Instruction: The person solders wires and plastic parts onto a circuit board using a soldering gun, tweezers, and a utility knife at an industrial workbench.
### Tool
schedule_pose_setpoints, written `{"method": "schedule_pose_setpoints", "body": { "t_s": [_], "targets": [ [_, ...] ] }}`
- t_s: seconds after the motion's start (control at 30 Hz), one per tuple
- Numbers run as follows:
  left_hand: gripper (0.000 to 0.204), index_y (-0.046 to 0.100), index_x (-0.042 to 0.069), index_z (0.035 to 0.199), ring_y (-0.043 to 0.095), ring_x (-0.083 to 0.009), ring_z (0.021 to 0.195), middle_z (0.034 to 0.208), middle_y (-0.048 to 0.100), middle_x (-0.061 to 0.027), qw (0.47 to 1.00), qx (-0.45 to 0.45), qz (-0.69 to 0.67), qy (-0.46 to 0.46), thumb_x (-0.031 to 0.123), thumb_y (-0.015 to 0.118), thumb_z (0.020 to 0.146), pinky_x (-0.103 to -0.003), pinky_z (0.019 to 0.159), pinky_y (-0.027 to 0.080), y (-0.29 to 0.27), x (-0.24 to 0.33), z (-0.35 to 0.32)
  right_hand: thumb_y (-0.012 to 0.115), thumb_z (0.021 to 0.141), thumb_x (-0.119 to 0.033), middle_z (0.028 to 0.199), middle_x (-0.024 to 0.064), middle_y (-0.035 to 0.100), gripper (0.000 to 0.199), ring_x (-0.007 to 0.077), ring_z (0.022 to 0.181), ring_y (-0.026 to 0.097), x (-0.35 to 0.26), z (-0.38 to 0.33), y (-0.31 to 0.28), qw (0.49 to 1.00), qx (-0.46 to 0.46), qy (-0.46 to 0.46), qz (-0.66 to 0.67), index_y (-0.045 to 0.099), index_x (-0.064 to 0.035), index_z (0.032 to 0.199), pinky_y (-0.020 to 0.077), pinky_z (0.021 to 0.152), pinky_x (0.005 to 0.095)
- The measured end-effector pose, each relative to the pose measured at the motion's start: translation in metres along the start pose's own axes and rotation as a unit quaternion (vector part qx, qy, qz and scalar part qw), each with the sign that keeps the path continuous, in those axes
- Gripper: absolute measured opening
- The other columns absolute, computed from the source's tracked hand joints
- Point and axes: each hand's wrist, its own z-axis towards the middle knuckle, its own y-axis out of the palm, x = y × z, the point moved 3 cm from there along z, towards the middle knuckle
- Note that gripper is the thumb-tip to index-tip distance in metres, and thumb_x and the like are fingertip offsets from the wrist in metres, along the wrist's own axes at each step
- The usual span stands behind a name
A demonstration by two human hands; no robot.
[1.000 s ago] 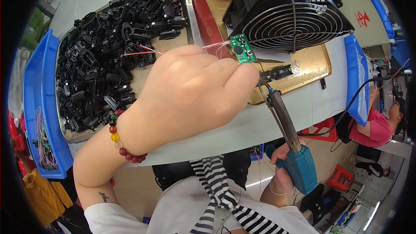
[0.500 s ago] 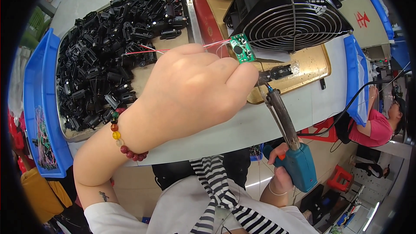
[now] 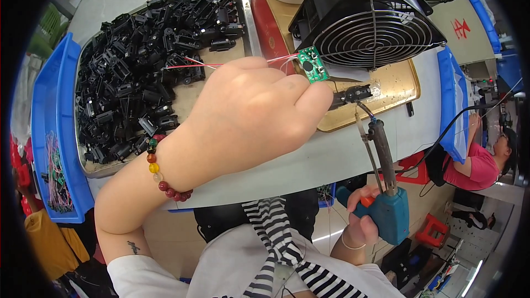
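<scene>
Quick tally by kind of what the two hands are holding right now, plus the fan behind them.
Green circuit board in the left hand: 1
Blue soldering gun in the right hand: 1
Black fan: 1
Total: 3

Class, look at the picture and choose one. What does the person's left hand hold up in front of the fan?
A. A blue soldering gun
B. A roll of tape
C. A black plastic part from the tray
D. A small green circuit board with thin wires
D. The left hand pinches a small green circuit board with thin wires just below the fan; the soldering gun is in the right hand.
</scene>
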Motion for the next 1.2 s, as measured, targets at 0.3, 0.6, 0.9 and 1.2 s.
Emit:
{"method": "schedule_pose_setpoints", "body": {
  "t_s": [0.3,0.6,0.9,1.2],
  "targets": [
    [0.015,0.056,0.007,0.07,0.048,-0.017,0.044,0.054,0.048,-0.002,1.0,-0.005,-0.001,0.001,0.004,0.07,0.068,-0.028,0.043,0.036,-0.001,0.001,0.001,0.062,0.07,-0.018,0.103,0.0188,0.057,0.05,0.0207,0.055,0.055,0.002,0.004,-0.002,0.998,-0.046,-0.042,0.001,0.046,0.0041,0.112,0.0397,0.048,0.0271],
    [0.013,0.062,0.006,0.078,0.048,-0.0165,0.044,0.055,0.049,-0.0019,1.0,-0.027,-0.011,0.004,0.005,0.072,0.069,-0.027,0.044,0.037,-0.014,0.004,0.006,0.062,0.071,-0.017,0.109,0.0178,0.054,0.061,0.0203,0.058,0.055,0.007,0.0,-0.004,0.999,-0.029,-0.026,0.021,0.041,0.0047,0.124,0.0417,0.052,0.0255],
    [0.027,0.061,0.005,0.09,0.056,-0.0262,0.083,0.087,0.058,-0.0082,0.973,-0.125,-0.14,-0.134,0.011,0.075,0.068,-0.034,0.072,0.046,-0.033,-0.011,0.024,0.063,0.072,-0.015,0.11,0.0184,0.054,0.062,0.0219,0.065,0.057,0.008,0.005,-0.008,0.999,-0.015,0.005,0.045,0.042,0.0061,0.127,0.0446,0.055,0.0259],
    [0.029,0.061,0.003,0.086,0.056,-0.0286,0.077,0.079,0.057,-0.0106,0.943,-0.264,-0.158,-0.125,0.023,0.077,0.072,-0.038,0.068,0.046,-0.035,0.003,0.028,0.064,0.072,-0.017,0.109,0.0207,0.055,0.064,0.0209,0.062,0.056,0.013,0.008,-0.011,0.998,0.019,0.015,0.065,0.042,0.0064,0.127,0.044,0.053,0.0259]
  ]
}}
